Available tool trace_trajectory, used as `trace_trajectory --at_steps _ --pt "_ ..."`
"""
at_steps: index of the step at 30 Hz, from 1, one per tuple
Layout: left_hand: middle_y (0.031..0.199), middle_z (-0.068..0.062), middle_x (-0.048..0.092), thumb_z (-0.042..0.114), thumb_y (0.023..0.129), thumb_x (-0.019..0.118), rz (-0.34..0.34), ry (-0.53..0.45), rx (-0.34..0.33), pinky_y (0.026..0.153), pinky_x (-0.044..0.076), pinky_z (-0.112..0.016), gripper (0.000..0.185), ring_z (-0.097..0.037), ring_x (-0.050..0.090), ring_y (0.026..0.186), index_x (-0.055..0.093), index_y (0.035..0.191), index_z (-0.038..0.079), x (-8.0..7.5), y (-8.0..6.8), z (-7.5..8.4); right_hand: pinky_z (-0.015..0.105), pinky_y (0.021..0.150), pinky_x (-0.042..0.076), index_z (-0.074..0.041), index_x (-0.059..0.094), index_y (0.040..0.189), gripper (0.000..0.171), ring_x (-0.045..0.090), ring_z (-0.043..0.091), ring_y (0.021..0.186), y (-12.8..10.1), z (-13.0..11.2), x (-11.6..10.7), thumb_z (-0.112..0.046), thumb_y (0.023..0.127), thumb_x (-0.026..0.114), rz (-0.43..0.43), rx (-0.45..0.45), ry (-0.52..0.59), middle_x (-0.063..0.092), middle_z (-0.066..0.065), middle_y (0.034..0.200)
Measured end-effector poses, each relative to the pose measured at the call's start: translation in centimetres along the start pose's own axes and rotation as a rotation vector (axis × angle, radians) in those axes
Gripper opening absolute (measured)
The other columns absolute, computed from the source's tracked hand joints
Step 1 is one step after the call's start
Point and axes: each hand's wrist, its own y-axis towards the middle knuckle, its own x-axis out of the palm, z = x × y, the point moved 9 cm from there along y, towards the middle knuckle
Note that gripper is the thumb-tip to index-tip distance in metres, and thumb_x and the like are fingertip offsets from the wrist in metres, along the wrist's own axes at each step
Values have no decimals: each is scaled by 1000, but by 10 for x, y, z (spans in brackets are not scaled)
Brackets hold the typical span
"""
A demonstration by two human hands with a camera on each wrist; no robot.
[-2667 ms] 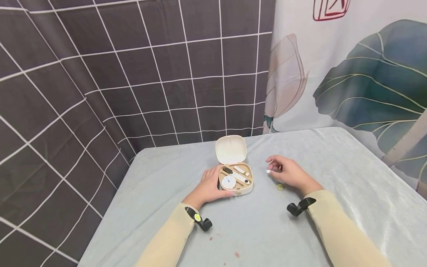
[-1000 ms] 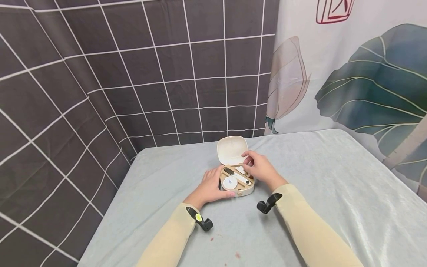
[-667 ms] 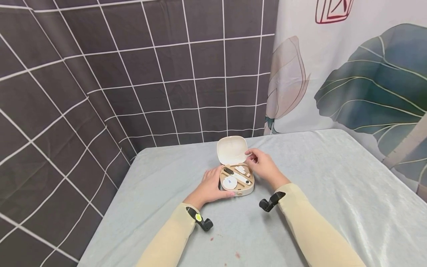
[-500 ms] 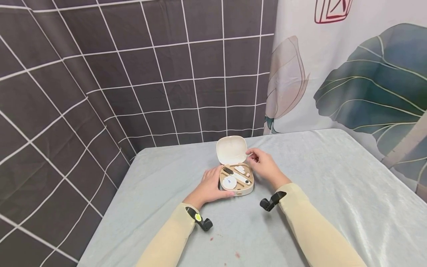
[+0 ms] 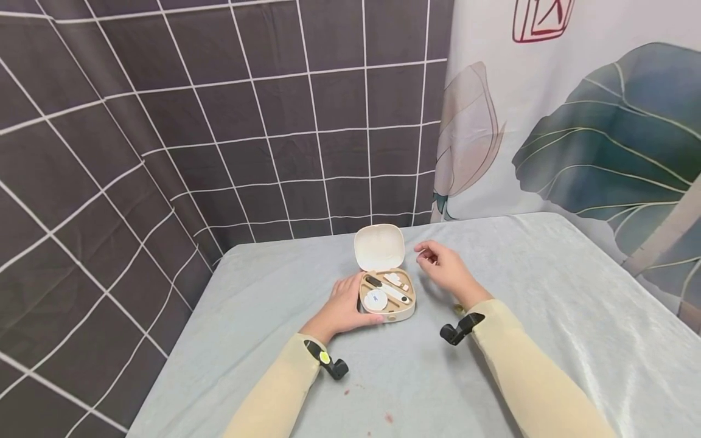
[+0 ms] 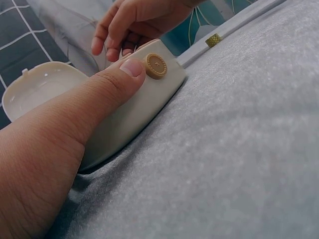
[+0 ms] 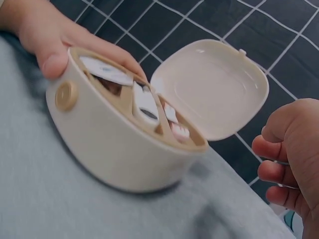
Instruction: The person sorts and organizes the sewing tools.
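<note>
A small cream case [image 5: 395, 313] lies open on the grey table, its lid [image 5: 379, 246] tipped back. Inside are a round white disc [image 5: 375, 298], a black-tipped tool [image 5: 374, 280] and small white pieces [image 5: 395, 280]. My left hand [image 5: 344, 304] grips the case's left side; in the left wrist view the thumb [image 6: 107, 87] presses the front wall beside a gold button [image 6: 156, 65]. My right hand [image 5: 442, 266] hovers just right of the lid with loosely curled fingers [image 7: 279, 172], holding nothing and apart from the case [image 7: 119, 144].
A tiny gold cap [image 6: 214, 39] lies on the table cloth [image 5: 547, 292] right of the case, by my right wrist. A dark grid curtain [image 5: 164, 121] hangs behind and to the left, a leaf-print curtain [image 5: 591, 121] to the right.
My right hand carried a small white piece to the case, left it inside, then drew back to the right, now empty. The left hand and the case stayed put.
</note>
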Motion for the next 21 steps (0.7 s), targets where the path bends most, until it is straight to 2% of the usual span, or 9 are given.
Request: trace_trajectory --at_steps 8,16,21 --pt "154 -8 41 71 72 77 7 -12 -3 123 13 -49 110 -23 31 147 28 156 19 1 0 -2 29 79 50 3 64 117 23 62 22 89 -19 11 -14 -1 95 62 -27 -50 17 69 12 99" --pt "154 -9 41 72 73 76 6 -11 2 122 14 -50 111 -24 32 146 27 156 17 1 -1 -1 23 71 50 4 63 116 24 60 10 84 -45 23 -27 1 93 64 -38 -139 7 69 8 96" --pt "154 -11 40 72 73 75 4 5 11 122 15 -51 112 -26 32 146 27 156 15 2 0 -1 22 71 52 5 64 115 23 61 6 83 -61 31 -30 1 92 67 -50 -159 24 70 8 96"
